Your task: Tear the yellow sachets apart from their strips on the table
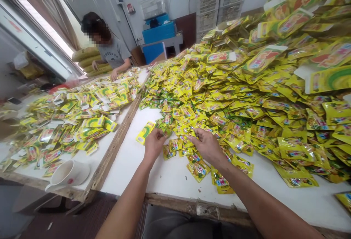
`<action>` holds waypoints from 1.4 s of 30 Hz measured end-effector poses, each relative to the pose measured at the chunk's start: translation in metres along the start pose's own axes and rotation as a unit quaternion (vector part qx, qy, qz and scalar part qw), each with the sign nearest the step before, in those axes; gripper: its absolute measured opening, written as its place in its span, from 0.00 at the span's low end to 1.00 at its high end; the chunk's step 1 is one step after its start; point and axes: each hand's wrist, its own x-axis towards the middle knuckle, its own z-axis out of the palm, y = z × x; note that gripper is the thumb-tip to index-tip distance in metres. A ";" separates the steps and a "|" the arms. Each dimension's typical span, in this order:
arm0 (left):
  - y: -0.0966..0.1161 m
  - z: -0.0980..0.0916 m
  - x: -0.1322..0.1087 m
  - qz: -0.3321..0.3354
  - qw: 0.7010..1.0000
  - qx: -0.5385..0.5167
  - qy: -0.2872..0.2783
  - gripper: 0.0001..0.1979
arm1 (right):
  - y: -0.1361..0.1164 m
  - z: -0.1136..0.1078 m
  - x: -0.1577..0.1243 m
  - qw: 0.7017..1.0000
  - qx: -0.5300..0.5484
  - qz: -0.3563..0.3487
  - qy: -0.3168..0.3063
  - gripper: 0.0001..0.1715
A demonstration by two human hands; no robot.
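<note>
My left hand [154, 143] is closed, thumb and fingers pressed together at the near edge of a sachet heap; whatever it pinches is too small to make out. Just left of it, a flat yellow-green carton [144, 133] lies on the white table, one edge against the hand. Green sachets [166, 119] lie beyond the fingertips. My right hand [208, 146] has its fingers curled toward the thumb over small yellow sachets [189, 122]; what lies between them is hidden. Several loose sachets [198, 170] spread beneath and beside the right wrist.
A tall pile of yellow sachets and cartons [263, 100] fills the right side. A wooden strip [116, 144] divides the table; left of it lie many cartons [90, 123] and a white mug [71, 173]. Across the table, a person [112, 54] handles cartons. Blue boxes [159, 32] stand behind.
</note>
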 end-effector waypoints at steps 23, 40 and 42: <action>0.023 0.014 -0.037 -0.059 0.947 -0.258 -0.185 0.22 | 0.002 0.011 -0.002 0.977 0.193 0.036 -0.089 0.21; -0.012 -0.055 -0.008 0.006 0.992 0.121 -0.040 0.15 | -0.008 0.001 0.001 0.981 0.193 -0.005 0.011 0.16; -0.006 -0.046 -0.024 0.027 0.990 -0.012 -0.136 0.19 | -0.012 0.000 0.001 0.978 0.208 -0.012 0.011 0.16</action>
